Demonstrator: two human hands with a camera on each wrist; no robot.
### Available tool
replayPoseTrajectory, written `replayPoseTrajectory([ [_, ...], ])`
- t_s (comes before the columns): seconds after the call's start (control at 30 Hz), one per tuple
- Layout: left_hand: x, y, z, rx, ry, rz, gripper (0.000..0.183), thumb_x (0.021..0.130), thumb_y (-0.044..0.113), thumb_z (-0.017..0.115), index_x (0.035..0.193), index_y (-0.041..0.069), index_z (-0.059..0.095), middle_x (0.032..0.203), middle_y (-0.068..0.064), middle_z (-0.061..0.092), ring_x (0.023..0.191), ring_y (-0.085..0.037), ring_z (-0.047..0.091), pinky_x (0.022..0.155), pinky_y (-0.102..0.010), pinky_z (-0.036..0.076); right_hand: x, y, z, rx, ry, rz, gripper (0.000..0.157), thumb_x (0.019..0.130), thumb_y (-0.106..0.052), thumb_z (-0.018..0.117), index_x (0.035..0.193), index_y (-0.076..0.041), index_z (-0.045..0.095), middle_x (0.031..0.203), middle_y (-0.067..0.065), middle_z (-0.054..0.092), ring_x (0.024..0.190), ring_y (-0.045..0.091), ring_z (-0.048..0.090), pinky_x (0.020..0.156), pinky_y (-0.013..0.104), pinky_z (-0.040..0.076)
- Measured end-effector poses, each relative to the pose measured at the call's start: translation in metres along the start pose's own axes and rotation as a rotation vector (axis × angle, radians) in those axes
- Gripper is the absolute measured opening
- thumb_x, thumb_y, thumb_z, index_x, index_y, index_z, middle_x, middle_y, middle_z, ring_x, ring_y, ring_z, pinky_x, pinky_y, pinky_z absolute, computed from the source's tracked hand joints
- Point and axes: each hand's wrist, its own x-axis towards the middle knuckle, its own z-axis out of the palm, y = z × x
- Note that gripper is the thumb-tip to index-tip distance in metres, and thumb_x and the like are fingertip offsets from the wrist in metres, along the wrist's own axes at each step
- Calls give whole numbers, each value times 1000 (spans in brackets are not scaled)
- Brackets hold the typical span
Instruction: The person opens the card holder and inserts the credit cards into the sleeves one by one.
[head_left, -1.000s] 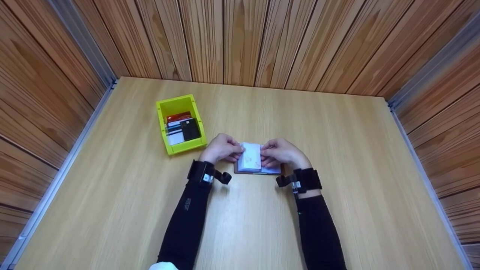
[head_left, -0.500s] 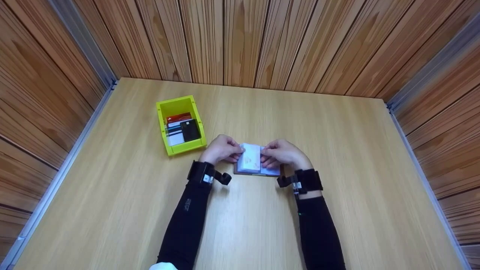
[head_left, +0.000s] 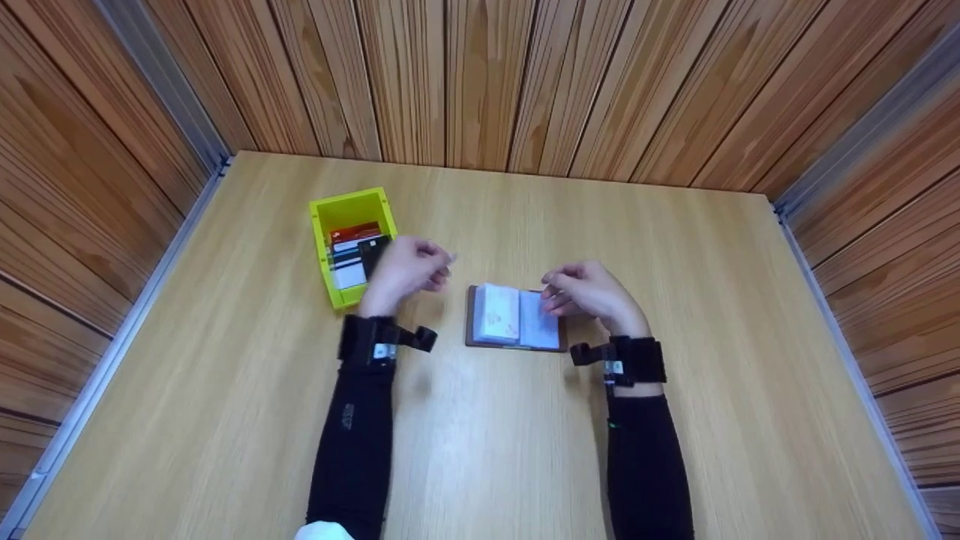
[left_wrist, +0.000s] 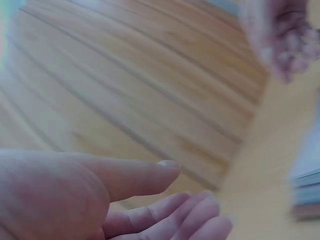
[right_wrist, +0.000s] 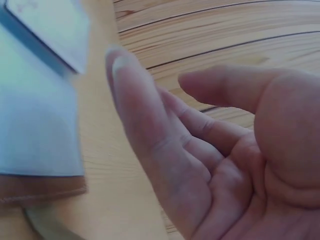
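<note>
An open card holder [head_left: 540, 322] with a brown cover and clear sleeves lies on the table in the head view. A white card [head_left: 499, 313] with a faint pinkish print sits in its left-side sleeves. Over the bin's right edge hovers my left hand [head_left: 409, 268], fingers loosely bent and nothing between thumb and fingertips in the left wrist view. Just off the holder's right side is my right hand [head_left: 592, 294], relaxed. Its thumb [right_wrist: 220, 87] and fingers stand apart around bare air in the right wrist view.
A yellow-green bin [head_left: 325, 259] at the left holds several cards: a red card [head_left: 354, 233], a black card [head_left: 369, 253] partly covered by my left hand, and white ones. Wood-panelled walls [head_left: 480, 82] enclose the table [head_left: 675, 247].
Both hands have let go of the card holder's sleeves. My left hand moved left and back toward the bin; my right hand drew slightly right. The holder stays open in place.
</note>
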Motion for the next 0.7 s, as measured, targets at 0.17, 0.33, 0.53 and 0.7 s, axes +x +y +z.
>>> replayPoseTrajectory([
  [0.17, -4, -4, -31, 114, 411, 37, 27, 109, 24, 65, 122, 2, 73, 116, -16, 78, 100, -32, 76, 90, -40, 64, -13, -11, -9, 28, 98, -65, 36, 112, -20, 56, 133, 8, 64, 102, 10, 75, 84, 14, 78, 86, 35, 70],
  [0.33, 11, -17, -38, 252, 662, 5, 25, 107, 19, 64, 112, -4, 73, 116, -23, 78, 109, -42, 74, 98, -54, 60, -22, -20, -15, 71, 158, -132, 28, 113, -16, 54, 126, 7, 66, 92, 1, 72, 78, 12, 76, 75, 26, 68],
  [0.53, 29, -33, -28, 404, 645, -86, 36, 104, 26, 71, 122, -6, 70, 126, -29, 75, 122, -49, 72, 102, -59, 60, -20, -21, -13, 90, 138, -167, 27, 112, -14, 56, 123, 8, 66, 89, 2, 73, 77, 13, 77, 73, 27, 68],
  [0.7, 33, -41, -20, 440, 561, -175, 47, 103, 26, 75, 136, -6, 64, 136, -29, 71, 127, -46, 70, 109, -56, 60, -18, -15, -11, 77, 129, -161, 27, 111, -15, 57, 123, 8, 66, 91, 3, 73, 79, 16, 77, 72, 27, 68],
])
